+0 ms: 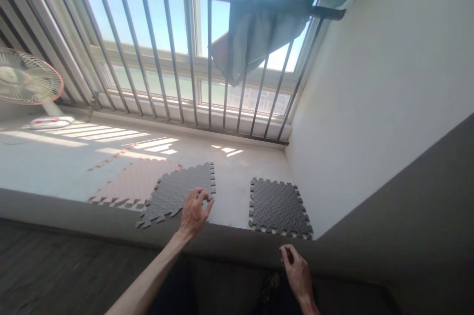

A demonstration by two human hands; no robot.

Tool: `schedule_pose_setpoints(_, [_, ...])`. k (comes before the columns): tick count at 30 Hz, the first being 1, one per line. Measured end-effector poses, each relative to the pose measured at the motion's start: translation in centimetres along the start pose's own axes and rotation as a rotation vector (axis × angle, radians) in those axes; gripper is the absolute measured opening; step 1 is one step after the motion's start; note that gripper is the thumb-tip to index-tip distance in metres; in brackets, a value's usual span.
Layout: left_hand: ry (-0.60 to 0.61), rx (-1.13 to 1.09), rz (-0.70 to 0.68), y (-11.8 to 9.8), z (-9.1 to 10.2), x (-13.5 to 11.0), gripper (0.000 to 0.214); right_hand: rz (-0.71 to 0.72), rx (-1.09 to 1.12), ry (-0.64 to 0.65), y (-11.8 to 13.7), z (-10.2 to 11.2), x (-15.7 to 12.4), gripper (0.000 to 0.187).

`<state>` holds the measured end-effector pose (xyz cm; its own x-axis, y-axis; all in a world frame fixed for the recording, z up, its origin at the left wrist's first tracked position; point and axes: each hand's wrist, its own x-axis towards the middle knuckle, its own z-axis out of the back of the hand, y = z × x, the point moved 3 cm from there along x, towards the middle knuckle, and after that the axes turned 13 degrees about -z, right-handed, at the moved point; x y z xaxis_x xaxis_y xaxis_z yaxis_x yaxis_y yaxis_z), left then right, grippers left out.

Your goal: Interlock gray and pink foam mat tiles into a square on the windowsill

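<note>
Left hand (pixel 193 210) touching grey mat (pixel 177 191) | right hand (pixel 296 271) loose, empty

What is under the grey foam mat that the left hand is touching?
The grey foam mat lies on the pale ledge, its left edge meeting a pink mat. The left hand pinches its near corner. Anything beneath it is hidden.

Left hand (pixel 193 211): bare, no glove, ring or watch visible; forearm bare along its whole visible length, no sleeve in view. Right hand (pixel 296 271): bare, wrist uncovered, no jewellery seen. Dark clothing shows near the bottom edge, between the arms; details unclear.
</note>
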<state>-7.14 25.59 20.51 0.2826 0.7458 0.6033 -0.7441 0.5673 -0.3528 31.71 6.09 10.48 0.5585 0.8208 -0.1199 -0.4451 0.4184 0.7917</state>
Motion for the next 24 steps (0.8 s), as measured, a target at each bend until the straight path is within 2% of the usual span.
schedule_pose_setpoints(3, [0.079, -0.126, -0.02, -4.9, -3.2, -3.2, 0.021, 0.027, 0.115, 0.062, 2.3, -2.3, -1.5, 0.047])
schedule_pose_setpoints(5, [0.131, -0.171, -0.027, -7.1, -5.1, -5.5, 0.02, 0.022, 0.217, 0.143, 3.9, -4.8, -2.2, 0.049])
schedule_pose_setpoints(8, [0.228, -0.229, -0.093, -8.8, -7.0, -8.7, 0.018, -0.101, 0.435, 0.28, 5.7, -9.6, -2.7, 0.066])
schedule_pose_setpoints(10, [0.273, -0.24, -0.133, -8.4, -7.1, -10.4, 0.023, -0.256, 0.582, 0.346, 6.3, -12.8, -2.6, 0.076])
schedule_pose_setpoints(11, [0.262, -0.217, -0.124, -7.6, -6.8, -11.0, 0.031, -0.309, 0.633, 0.368, 6.6, -14.2, -2.4, 0.076])
schedule_pose_setpoints(13, [0.156, -0.101, -0.011, -4.8, -5.4, -12.0, 0.049, -0.375, 0.708, 0.389, 7.0, -16.3, -2.1, 0.074])
schedule_pose_setpoints(15, [0.0, 0.049, 0.195, -0.8, -3.6, -12.8, 0.065, -0.4, 0.754, 0.368, 7.3, -17.6, -1.9, 0.073])
schedule_pose_setpoints(17, [-0.072, 0.1, 0.402, 3.4, -2.2, -13.6, 0.083, -0.397, 0.764, 0.313, 7.5, -18.1, -1.7, 0.074])
schedule_pose_setpoints(20, [0.034, -0.077, 0.614, 8.3, -1.9, -14.8, 0.111, -0.321, 0.736, 0.248, 8.0, -17.9, -1.8, 0.079])
schedule_pose_setpoints(22, [0.11, -0.23, 0.662, 9.7, -2.3, -15.0, 0.12, -0.267, 0.726, 0.231, 8.5, -17.3, -1.6, 0.08])
schedule_pose_setpoints(24, [0.129, -0.317, 0.636, 9.9, -2.6, -14.4, 0.12, -0.232, 0.717, 0.22, 9.0, -16.5, -1.0, 0.078])
